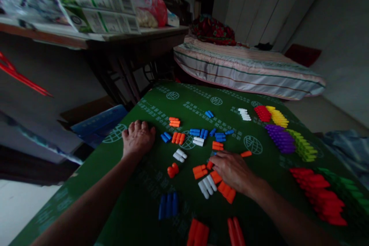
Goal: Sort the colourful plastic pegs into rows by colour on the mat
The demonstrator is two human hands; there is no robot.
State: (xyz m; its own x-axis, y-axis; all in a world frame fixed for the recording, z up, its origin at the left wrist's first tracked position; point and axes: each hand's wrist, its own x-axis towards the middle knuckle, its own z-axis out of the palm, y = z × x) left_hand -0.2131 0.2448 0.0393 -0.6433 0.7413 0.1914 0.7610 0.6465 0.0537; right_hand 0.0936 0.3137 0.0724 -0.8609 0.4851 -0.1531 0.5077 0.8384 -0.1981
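Observation:
My left hand [137, 139] lies flat on the green mat [161, 107], fingers stretched forward, holding nothing. It rests just left of a small blue group of plastic caps [165, 137]. My right hand [232, 169] is palm down over a cluster of orange caps [200, 171] and white caps [207, 186], its fingertips touching an orange cap; what the curled fingers hold is hidden. Scattered between the hands are small groups of orange, blue and white caps [180, 155].
Sorted rows of caps line the right side: red [263, 113], yellow [277, 116], purple [280, 138], green [302, 147], a long red row [319, 194]. A bed with a striped cover [248, 71] stands behind. A dark wooden table [115, 42] with packages is at left.

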